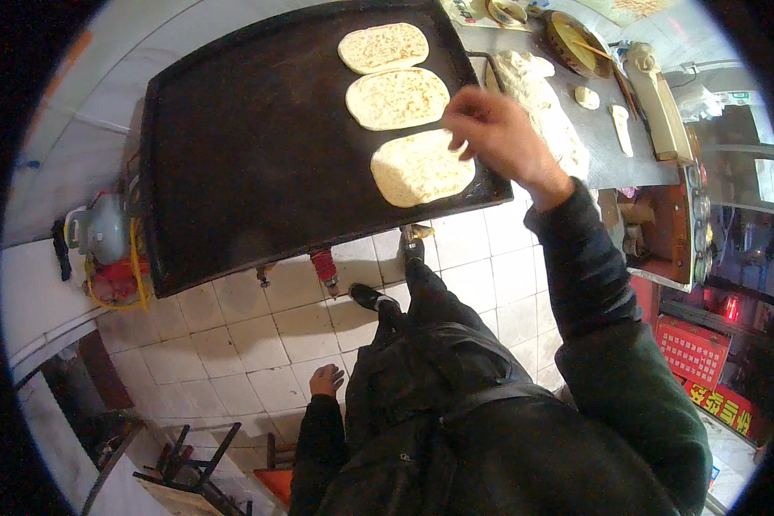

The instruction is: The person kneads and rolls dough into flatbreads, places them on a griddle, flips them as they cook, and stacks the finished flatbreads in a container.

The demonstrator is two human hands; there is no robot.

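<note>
Three oval flatbreads with browned specks lie in a column on the right part of a large black griddle [251, 142]: a far one [384, 48], a middle one [398, 98] and a near one [419, 169]. My right hand [496, 132] is over the griddle's right edge, its curled fingers above the near flatbread's upper right corner; it is slightly blurred, and whether the fingertips touch the bread I cannot tell. Low beside my body hangs my left hand [327, 380], its fingers loosely curled over the tiled floor, with nothing seen in it.
Right of the griddle, a grey worktop [645, 169] holds a mass of dough [542, 109], small dough pieces [587, 97] and a bowl [577, 45] with a brush or stick. A gas cylinder [108, 229] stands at the left. Valves jut from the griddle's near side. Stools stand at lower left.
</note>
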